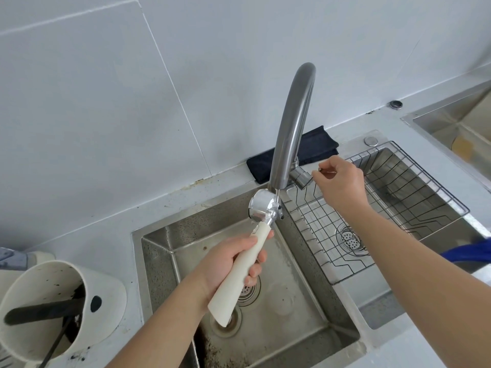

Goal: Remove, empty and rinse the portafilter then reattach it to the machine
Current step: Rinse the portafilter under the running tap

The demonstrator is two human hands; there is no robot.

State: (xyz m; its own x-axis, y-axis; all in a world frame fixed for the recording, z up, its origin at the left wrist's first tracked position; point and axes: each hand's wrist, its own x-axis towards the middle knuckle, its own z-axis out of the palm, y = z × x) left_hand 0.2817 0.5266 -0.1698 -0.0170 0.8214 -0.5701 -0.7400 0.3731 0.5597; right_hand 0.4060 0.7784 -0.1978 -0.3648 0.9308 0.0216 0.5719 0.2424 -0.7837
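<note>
My left hand (233, 257) grips the cream handle of the portafilter (261, 208). Its shiny metal head is held up directly beneath the outlet of the curved steel faucet (292, 123), over the left sink basin (305, 309). A thin stream of water runs from the spout beside the head. My right hand (340, 179) is at the faucet's lever (301, 177), fingertips pinching its thin end. The espresso machine is out of view.
A cream knock box (47, 309) with a black bar and coffee grounds stands at the left on the counter. A wire rack (385, 205) sits in the right basin. A black folded cloth (305, 152) lies behind the faucet. Another sink (457, 123) is at far right.
</note>
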